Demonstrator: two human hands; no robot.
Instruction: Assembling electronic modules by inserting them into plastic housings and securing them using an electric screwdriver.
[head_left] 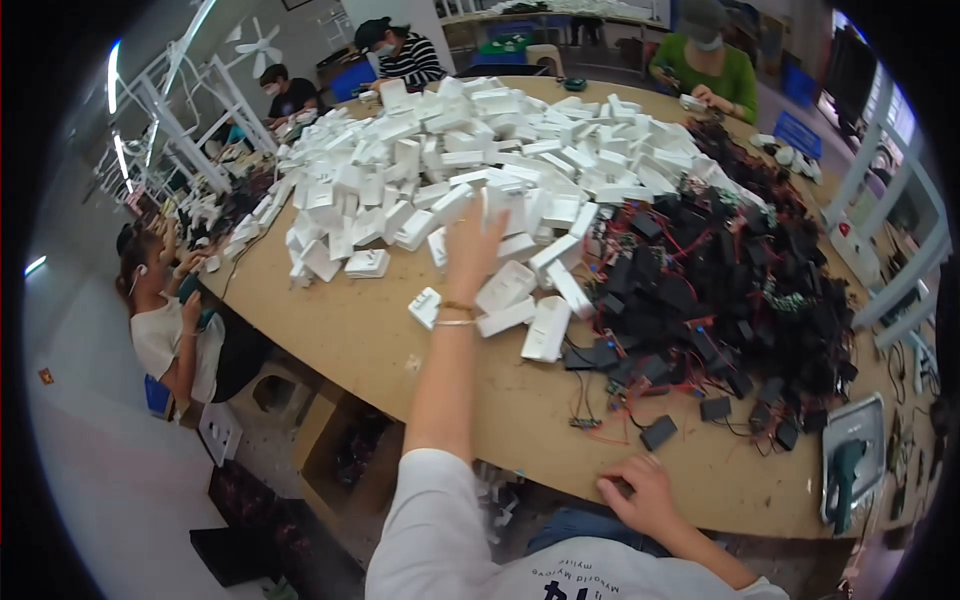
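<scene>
My left hand (473,250) reaches into the near side of a big heap of white plastic cases (440,150). Its fingers are somewhat blurred but look spread, touching or just over the cases, with a white case (507,205) at the fingertips. Beside that wrist lie an open-sided white case (507,287) and a smaller white piece with prongs (425,307). My right hand (643,493) rests on the table's near edge, its fingers loosely curled and nothing visible in them. Ahead of it lies a black box-shaped part (658,432) on a wire.
Black parts with red wires and circuit boards (700,290) form a heap at right. A green-handled tool (848,475) lies in a metal tray (878,440). Co-workers sit around the wooden table (330,325). A cardboard box (325,440) stands below its edge at left.
</scene>
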